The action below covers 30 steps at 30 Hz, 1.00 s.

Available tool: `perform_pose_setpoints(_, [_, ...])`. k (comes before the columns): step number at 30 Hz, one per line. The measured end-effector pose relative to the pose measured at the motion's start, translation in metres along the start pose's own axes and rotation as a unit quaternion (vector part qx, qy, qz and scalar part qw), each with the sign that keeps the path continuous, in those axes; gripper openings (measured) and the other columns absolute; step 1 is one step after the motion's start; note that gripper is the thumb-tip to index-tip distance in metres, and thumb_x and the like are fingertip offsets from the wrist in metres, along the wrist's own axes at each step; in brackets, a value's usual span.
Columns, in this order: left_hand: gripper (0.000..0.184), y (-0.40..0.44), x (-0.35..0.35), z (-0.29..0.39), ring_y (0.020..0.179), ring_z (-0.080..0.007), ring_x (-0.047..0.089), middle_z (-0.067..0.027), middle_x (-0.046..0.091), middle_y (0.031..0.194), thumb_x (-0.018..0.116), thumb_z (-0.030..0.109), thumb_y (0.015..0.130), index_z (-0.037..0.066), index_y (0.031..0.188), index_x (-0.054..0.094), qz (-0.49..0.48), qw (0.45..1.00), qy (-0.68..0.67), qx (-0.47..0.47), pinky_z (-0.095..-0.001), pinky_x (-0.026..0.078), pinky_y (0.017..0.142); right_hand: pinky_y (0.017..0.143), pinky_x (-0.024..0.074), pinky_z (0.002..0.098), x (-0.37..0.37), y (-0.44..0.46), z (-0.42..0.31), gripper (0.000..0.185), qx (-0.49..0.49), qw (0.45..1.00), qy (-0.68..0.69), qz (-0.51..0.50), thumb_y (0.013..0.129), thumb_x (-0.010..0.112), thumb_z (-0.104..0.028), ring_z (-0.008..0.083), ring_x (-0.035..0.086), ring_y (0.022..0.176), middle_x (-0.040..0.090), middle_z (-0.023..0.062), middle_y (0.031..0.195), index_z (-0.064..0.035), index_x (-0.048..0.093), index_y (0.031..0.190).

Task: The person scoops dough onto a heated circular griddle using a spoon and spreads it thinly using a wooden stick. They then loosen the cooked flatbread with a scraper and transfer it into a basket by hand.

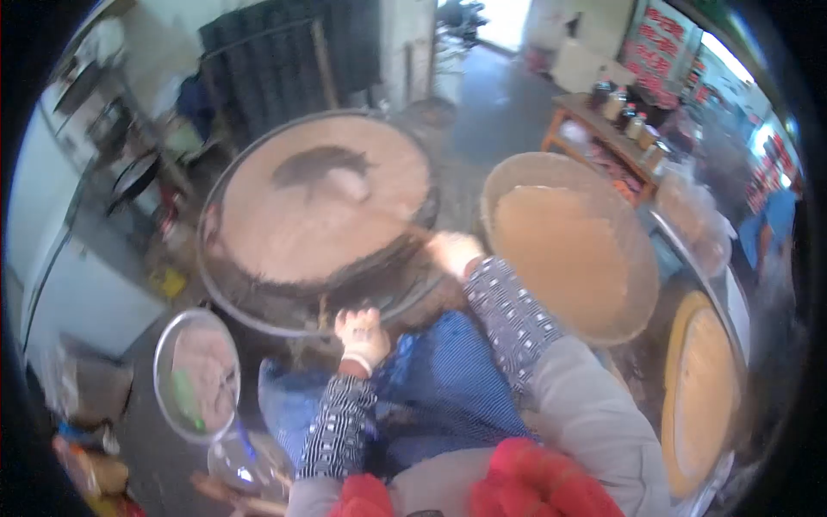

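Head view: from my distant place I see the right hand (455, 252) with its fingers closed around a wooden handle (419, 232), which reaches over the big wok (372, 279). The brown liquid (297, 237) fills most of this wok, with a dark patch (310, 168) near its middle. At the far end of the handle there is a pale blurred shape (347, 183); I am not able to say if it is a scoop head or foam.

The left hand (362, 334) is at the near rim, its fingers curled, but whether they grip something I am not able to say. A thin stick (323, 310) stands just beside it.

My first worry is splashing: if the handle is pushed too quickly, the liquid could come over the near edge, onto the apron (457, 370). Second, if the wok is hot, which I cannot judge from here, the bare left hand so near the rim could be burned. Third, if the handle is wet, it could slip from the right hand. Also the patterned right sleeve (512, 323) passes close to the large basin (560, 168), so a wide swing of the elbow could knock it.
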<state>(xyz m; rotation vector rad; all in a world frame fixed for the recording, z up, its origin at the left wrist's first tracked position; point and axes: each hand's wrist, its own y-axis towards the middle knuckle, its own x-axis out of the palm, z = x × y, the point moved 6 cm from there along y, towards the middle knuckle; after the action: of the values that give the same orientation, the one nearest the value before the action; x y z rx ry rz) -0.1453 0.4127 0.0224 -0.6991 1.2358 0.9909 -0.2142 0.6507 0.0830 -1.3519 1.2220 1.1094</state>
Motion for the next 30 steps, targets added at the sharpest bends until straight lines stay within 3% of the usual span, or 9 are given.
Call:
perform_pose_setpoints(3, [0.030,-0.007,-0.005,-0.016,0.108,-0.0337,0.058,-0.0138,0.067,0.101,0.063,0.024,0.076,0.008,0.102,0.064,-0.011,1.000,0.014,0.000,-0.0514,0.028,0.109,0.079,0.0540,0.0466,0.008,0.020,0.030,0.037,0.101,0.992,-0.018,0.069,0.098,0.045,-0.036,0.0342,0.069,0.089,0.070,0.0181,0.095,-0.0049,0.064,0.101])
perform_pose_setpoints(12, [0.033,-0.017,-0.012,-0.074,0.107,-0.0316,0.059,-0.0108,0.070,0.097,0.072,0.041,0.074,0.015,0.094,0.068,-0.031,0.994,0.067,-0.081,-0.0530,0.028,0.107,0.088,0.0490,0.0504,0.002,0.028,0.033,0.041,0.119,0.991,-0.048,0.023,0.099,0.041,-0.040,0.0393,0.065,0.098,0.068,0.0249,0.101,-0.0059,0.063,0.106])
perform_pose_setpoints(16, [0.035,-0.015,-0.016,-0.109,0.114,-0.0297,0.058,-0.0094,0.070,0.099,0.070,0.042,0.075,0.017,0.099,0.075,-0.096,0.970,0.158,-0.160,-0.0570,0.018,0.114,0.089,0.0486,0.0506,0.012,0.022,0.029,0.045,0.118,0.992,-0.051,0.003,0.099,0.040,-0.045,0.0414,0.064,0.099,0.068,0.0260,0.097,-0.0061,0.061,0.109])
perform_pose_setpoints(20, [0.028,-0.024,-0.044,-0.135,0.129,-0.0298,0.047,-0.0120,0.060,0.130,0.059,0.029,0.085,0.015,0.105,0.075,-0.070,0.962,0.191,-0.180,-0.0573,0.009,0.117,0.084,0.0502,0.0519,0.010,0.026,0.043,0.044,0.111,0.990,-0.076,0.050,0.100,0.041,-0.045,0.0422,0.065,0.096,0.069,0.0241,0.097,-0.0060,0.060,0.106])
perform_pose_setpoints(22, [0.028,-0.025,-0.050,-0.145,0.133,-0.0300,0.041,-0.0114,0.054,0.137,0.055,0.021,0.088,0.011,0.107,0.073,0.028,0.952,0.220,-0.211,-0.0543,0.008,0.119,0.081,0.0503,0.0532,0.010,0.020,0.029,0.043,0.056,0.993,-0.086,0.060,0.100,0.041,-0.044,0.0429,0.065,0.093,0.068,0.0242,0.093,-0.0067,0.060,0.105])
perform_pose_setpoints(23, [0.027,-0.021,-0.036,-0.149,0.131,-0.0300,0.042,-0.0123,0.055,0.132,0.055,0.018,0.088,0.010,0.107,0.072,0.178,0.916,0.299,-0.203,-0.0512,0.013,0.118,0.081,0.0502,0.0533,0.010,0.012,0.024,0.042,0.030,0.993,-0.094,0.062,0.100,0.041,-0.044,0.0429,0.065,0.092,0.068,0.0244,0.093,-0.0068,0.060,0.104])
perform_pose_setpoints(25, [0.024,-0.022,-0.058,-0.109,0.116,-0.0250,0.055,-0.0106,0.064,0.112,0.064,0.025,0.080,0.015,0.100,0.074,-0.048,0.975,0.168,-0.140,-0.0480,0.029,0.106,0.080,0.0498,0.0540,0.017,0.004,0.008,0.043,-0.001,0.993,-0.114,0.040,0.099,0.041,-0.044,0.0441,0.065,0.089,0.068,0.0253,0.090,-0.0069,0.062,0.101])
perform_pose_setpoints(27, [0.026,-0.019,-0.040,-0.051,0.107,-0.0252,0.062,-0.0055,0.071,0.098,0.064,0.026,0.082,0.016,0.103,0.073,-0.203,0.973,0.077,-0.079,-0.0471,0.030,0.107,0.082,0.0485,0.0546,0.027,0.011,0.040,0.045,0.047,0.994,-0.082,0.050,0.099,0.042,-0.045,0.0455,0.063,0.093,0.067,0.0257,0.094,-0.0047,0.062,0.098])
perform_pose_setpoints(30, [0.034,0.004,0.012,-0.001,0.121,-0.0287,0.054,-0.0132,0.064,0.119,0.059,0.024,0.086,0.010,0.116,0.065,-0.057,0.994,-0.033,-0.090,-0.0503,0.025,0.113,0.084,0.0479,0.0534,0.020,0.027,0.052,0.048,0.082,0.989,-0.102,0.071,0.098,0.042,-0.046,0.0454,0.062,0.097,0.067,0.0262,0.098,-0.0029,0.062,0.097])
